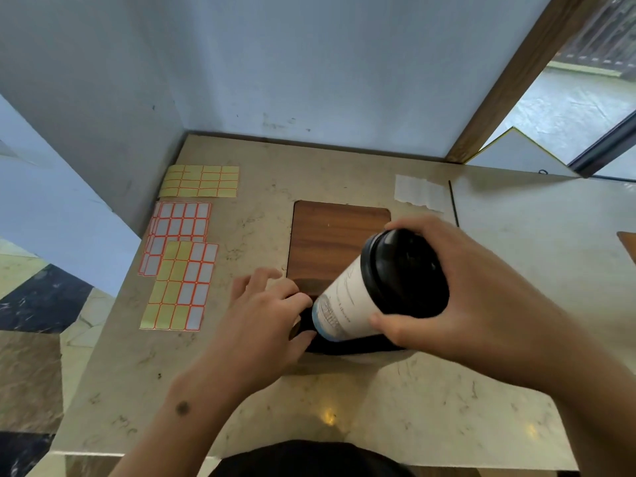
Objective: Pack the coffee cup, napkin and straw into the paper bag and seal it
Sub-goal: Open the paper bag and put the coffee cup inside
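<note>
A white coffee cup (347, 301) with a black lid is tilted, base pointing down and left, and my right hand (457, 290) grips it around the lid end. The cup's base sits at the dark open mouth of a brown wood-grain paper bag (330, 235) that lies flat on the counter. My left hand (261, 315) pinches the left edge of that mouth and holds it apart. A white napkin (420, 192) lies at the back right, with a thin black straw (453, 203) beside it.
Sheets of orange-bordered stickers (182, 266) and a yellow sheet (201, 180) lie at the left of the marble counter (447, 407). White walls close the back and left. A wooden post (509, 84) rises at the back right.
</note>
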